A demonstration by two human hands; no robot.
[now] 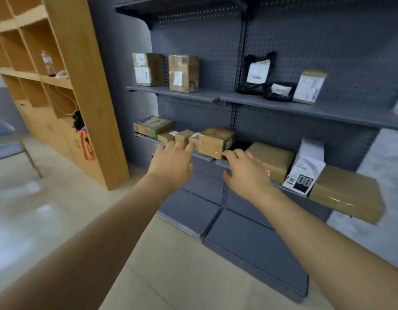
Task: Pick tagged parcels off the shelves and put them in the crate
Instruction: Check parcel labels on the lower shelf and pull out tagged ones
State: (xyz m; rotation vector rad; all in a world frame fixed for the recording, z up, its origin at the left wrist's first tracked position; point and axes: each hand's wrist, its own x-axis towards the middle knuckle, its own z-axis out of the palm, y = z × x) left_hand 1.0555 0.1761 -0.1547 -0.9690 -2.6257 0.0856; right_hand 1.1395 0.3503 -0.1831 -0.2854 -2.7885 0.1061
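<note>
Both hands are stretched toward the lower grey shelf. The left hand is held with fingers spread, its grip open and empty, just before the small cardboard parcels. The right hand is loosely curved beside a taped brown parcel, and nothing is held. More parcels are seen on the upper shelf.

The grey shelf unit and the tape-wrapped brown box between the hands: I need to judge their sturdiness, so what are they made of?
The grey shelf unit looks like matt painted metal: perforated back panel, thin flat shelves. The tape-wrapped brown box looks like cardboard, glossy where clear tape reflects light.
</note>
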